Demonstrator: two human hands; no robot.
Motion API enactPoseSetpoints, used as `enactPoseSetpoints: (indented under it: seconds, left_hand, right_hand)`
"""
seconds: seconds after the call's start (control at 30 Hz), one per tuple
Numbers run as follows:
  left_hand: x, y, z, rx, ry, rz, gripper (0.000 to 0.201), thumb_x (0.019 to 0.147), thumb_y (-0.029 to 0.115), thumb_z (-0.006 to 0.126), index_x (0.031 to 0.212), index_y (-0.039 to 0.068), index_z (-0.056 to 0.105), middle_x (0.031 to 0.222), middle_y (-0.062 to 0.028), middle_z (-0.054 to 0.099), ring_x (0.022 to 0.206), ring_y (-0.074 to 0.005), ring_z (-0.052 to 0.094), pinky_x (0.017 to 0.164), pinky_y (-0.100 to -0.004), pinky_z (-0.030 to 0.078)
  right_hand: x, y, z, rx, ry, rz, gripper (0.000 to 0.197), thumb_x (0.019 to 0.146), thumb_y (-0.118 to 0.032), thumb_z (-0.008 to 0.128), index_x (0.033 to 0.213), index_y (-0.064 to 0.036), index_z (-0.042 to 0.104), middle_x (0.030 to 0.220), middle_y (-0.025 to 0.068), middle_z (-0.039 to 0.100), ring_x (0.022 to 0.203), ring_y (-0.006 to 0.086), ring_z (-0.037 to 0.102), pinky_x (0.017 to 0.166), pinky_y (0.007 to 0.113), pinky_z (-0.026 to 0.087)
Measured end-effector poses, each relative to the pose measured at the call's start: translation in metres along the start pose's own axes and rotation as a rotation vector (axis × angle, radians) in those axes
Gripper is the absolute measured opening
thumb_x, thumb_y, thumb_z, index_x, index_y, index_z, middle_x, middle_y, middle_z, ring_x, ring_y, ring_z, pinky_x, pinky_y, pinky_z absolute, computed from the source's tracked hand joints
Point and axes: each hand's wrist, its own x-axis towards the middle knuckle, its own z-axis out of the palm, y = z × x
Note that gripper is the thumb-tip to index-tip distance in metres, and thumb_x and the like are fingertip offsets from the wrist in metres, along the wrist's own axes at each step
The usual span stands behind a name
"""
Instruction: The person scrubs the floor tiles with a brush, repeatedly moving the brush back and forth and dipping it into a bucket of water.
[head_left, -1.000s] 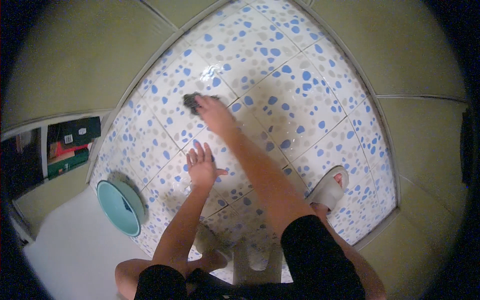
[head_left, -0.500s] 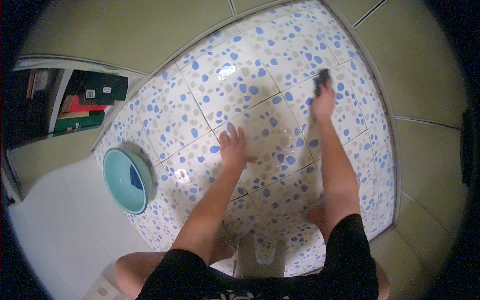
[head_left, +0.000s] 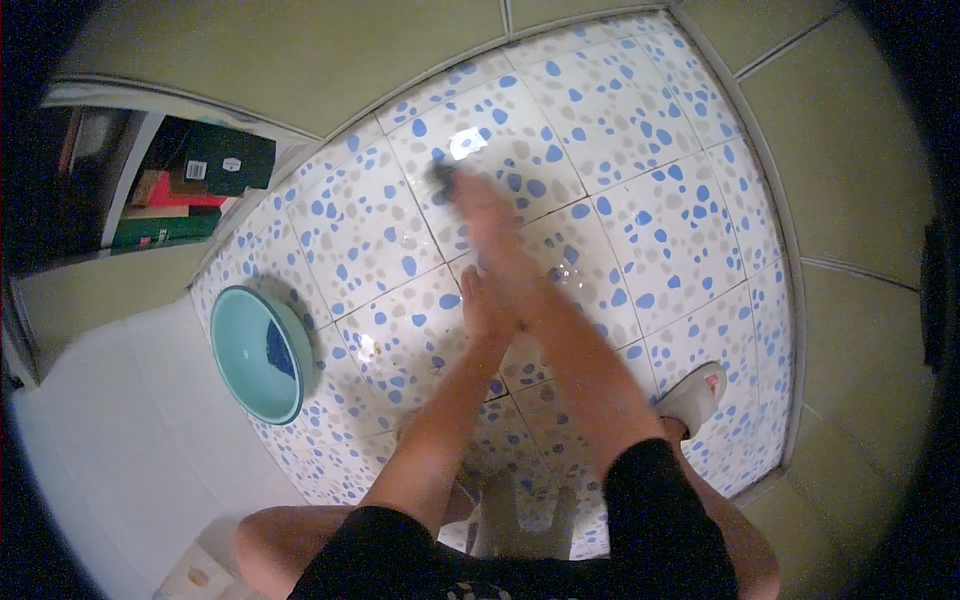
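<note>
Scrubber: small dark object (head_left: pixel 441 178), blurred, on the blue-and-grey spotted tile floor (head_left: pixel 640 230), toward the floor's far edge near the green wall; a wet glare patch lies just beyond it.
Right hand: (head_left: pixel 480 205) stretched forward, motion-blurred, fingers closed over the scrubber and pressing it to the floor.
Left hand: (head_left: pixel 485 305) flat on the floor, fingers spread apart, holding nothing; sits nearer the body, just beside the right forearm.
Basin: teal, round (head_left: pixel 258 352), at the floor's left edge, some dark blue inside; well apart from both hands.
Slipper: pale (head_left: pixel 693 397), toward the floor's near right corner.
Boxes: dark, red and green stack (head_left: pixel 190 180) on a shelf beyond the floor's far left corner.
</note>
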Motion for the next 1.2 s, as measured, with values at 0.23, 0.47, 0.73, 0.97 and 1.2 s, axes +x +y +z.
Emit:
enactPoseSetpoints:
  seconds: [0.23,0.47,0.73,0.97,1.2]
  left_hand:
    - [-0.004,-0.018,-0.052,-0.058,-0.323,-0.005,0.129,0.054,0.063,0.084,0.156,0.009,0.024,0.158,-0.0197,0.027,0.146,-0.0354,0.025,0.121,-0.0470,0.017]
    - [0.000,-0.001,-0.055,-0.048,-0.318,0.023,0.121,0.059,0.057,0.085,0.155,0.008,0.029,0.158,-0.0210,0.029,0.143,-0.0393,0.030,0.121,-0.0473,0.018]
    - [-0.016,-0.028,-0.016,0.069,-0.254,-0.024,0.111,0.070,0.060,0.079,0.155,0.008,0.029,0.159,-0.0205,0.028,0.144,-0.0434,0.030,0.122,-0.0486,0.017]
    - [-0.005,-0.013,-0.042,-0.058,-0.238,0.021,0.122,0.060,0.065,0.083,0.154,0.009,0.030,0.161,-0.0211,0.021,0.142,-0.0444,0.034,0.120,-0.0517,0.022]
    - [-0.004,-0.011,-0.051,-0.022,-0.336,-0.014,0.130,0.058,0.068,0.083,0.157,0.009,0.022,0.162,-0.0210,0.022,0.145,-0.0445,0.029,0.122,-0.0489,0.017]
  right_hand:
    - [-0.027,0.137,-0.230,-0.646,0.728,0.318,0.057,0.074,-0.002,0.060,0.132,-0.0010,0.058,0.140,0.0257,0.052,0.126,0.0394,0.052,0.106,0.045,0.043]
    - [0.053,0.094,-0.091,-0.350,0.446,-0.179,0.041,0.090,-0.002,0.047,0.129,0.0059,0.057,0.141,0.0255,0.052,0.130,0.0418,0.048,0.110,0.046,0.040]
    - [-0.018,-0.051,0.068,-0.421,-0.224,-0.364,0.035,0.098,-0.018,0.052,0.130,-0.0071,0.061,0.152,0.0090,0.044,0.136,0.0299,0.046,0.113,0.043,0.039]
    - [-0.026,0.094,-0.120,-0.449,0.279,-0.150,0.044,0.083,-0.003,0.057,0.127,-0.0039,0.062,0.147,0.0166,0.049,0.134,0.0367,0.046,0.114,0.044,0.037]
    - [-0.184,0.195,-0.279,-0.652,0.602,0.309,0.051,0.077,-0.011,0.061,0.127,0.0021,0.062,0.151,0.0202,0.043,0.137,0.0381,0.042,0.116,0.042,0.035]
